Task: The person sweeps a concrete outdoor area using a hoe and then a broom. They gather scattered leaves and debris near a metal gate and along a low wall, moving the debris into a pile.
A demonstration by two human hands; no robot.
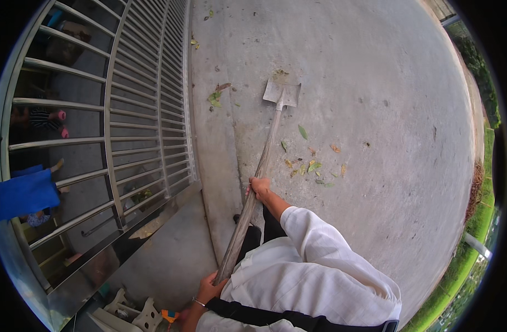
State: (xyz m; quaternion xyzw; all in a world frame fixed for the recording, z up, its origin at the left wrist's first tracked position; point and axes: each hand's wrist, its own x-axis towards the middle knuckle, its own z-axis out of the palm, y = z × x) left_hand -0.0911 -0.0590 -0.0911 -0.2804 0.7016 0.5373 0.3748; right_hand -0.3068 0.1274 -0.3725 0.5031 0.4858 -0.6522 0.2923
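A shovel (270, 130) with a long wooden handle and a square, worn metal blade reaches ahead of me over the concrete. Its blade (286, 95) lies on the ground, with a little dirt just beyond the front edge. Partway along the handle, my right hand (259, 188) is wrapped round the wood. My left hand (210, 286), with a thin bracelet at the wrist, is closed round the handle's rear end. Fallen leaves (314, 166), green and yellow-brown, lie scattered to the right of the handle.
A metal-bar fence (136, 105) runs along my left, with a blue cloth (24, 195) hanging over it. Behind the bars, part of a person (40, 117) shows. Pale plastic furniture (120, 310) stands low at left. A grass strip (480, 221) borders the concrete at right.
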